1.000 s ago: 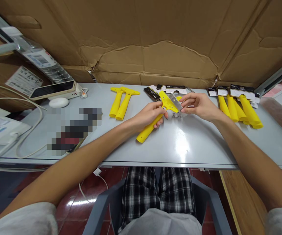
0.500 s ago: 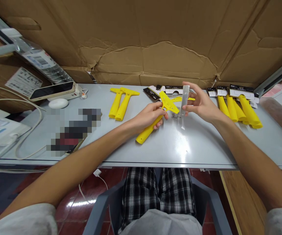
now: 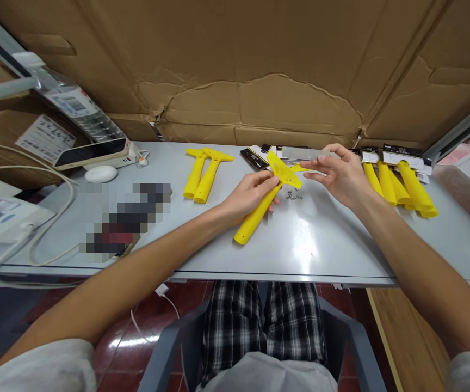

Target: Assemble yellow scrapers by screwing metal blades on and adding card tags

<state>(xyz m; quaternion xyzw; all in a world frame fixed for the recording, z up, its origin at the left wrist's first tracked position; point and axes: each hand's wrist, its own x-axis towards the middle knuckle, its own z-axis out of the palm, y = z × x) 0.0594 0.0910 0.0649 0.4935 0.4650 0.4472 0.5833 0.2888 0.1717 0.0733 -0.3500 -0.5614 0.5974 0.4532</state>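
- The biggest thing is the brown cardboard (image 3: 259, 71), which stands as a wall behind the table.
- Before it lies the grey table (image 3: 333, 239), with a shiny top that reflects the light.
- Under its front edge is the grey plastic chair (image 3: 165, 348), where the person sits in checked trousers (image 3: 235, 321).
- At the far left, a clear bottle (image 3: 78, 106) leans slantwise, behind the phone (image 3: 92, 152).
- At the right side of the table, a group of yellow handles (image 3: 418, 193) lies close together, with black and white cards (image 3: 406, 158) at their upper ends.
- Left of the hands, two yellow T-shaped pieces (image 3: 209, 175) lie side by side.
- The yellow T-shaped tool (image 3: 258, 215) is in the middle, over the table; its wide head points up and away from the person, its handle end slants down to the left.
- The left hand (image 3: 249, 195) has its fingers wrapped around this tool, just below the head, with the thumb on top.
- The right hand (image 3: 339, 174) grasps a pale flat strip (image 3: 296, 154) near one end; which fingers pinch it, I cannot tell exactly. The strip is near the tool's head.
- The smallest are the metal screws (image 3: 291, 195), loose on the table between the two hands.
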